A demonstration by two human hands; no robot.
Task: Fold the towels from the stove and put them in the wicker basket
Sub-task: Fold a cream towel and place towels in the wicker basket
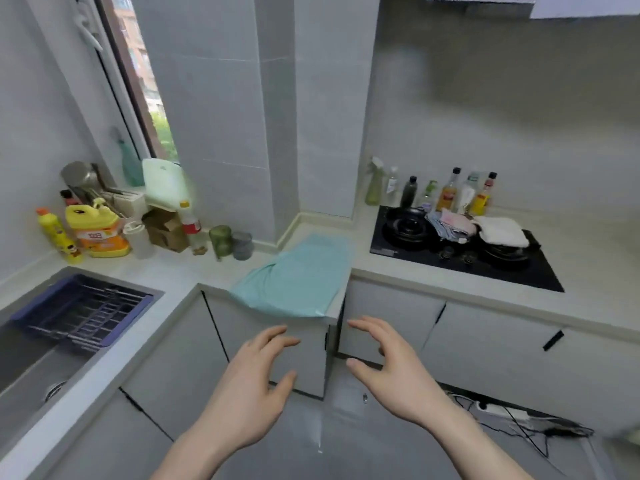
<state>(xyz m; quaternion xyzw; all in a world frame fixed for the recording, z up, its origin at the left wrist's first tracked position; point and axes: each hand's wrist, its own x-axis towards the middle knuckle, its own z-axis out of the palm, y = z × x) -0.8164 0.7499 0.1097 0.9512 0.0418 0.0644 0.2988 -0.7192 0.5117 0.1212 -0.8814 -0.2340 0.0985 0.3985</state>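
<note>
A pale L-shaped countertop (194,271) wraps a tiled kitchen corner, with a sink (31,351) at near left and a black stove (464,254) at far right. The left hand (252,386) and right hand (391,365) hover in front of the cabinets, fingers loosely spread, holding and touching nothing. A teal towel (298,275) lies flat on the corner, its long axis running near to far, its near edge overhanging. A crumpled pile of towels (450,225) and a folded white towel (502,230) sit on the stove.

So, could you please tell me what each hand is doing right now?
Left hand: open, holding nothing.
Right hand: open, holding nothing.
</note>
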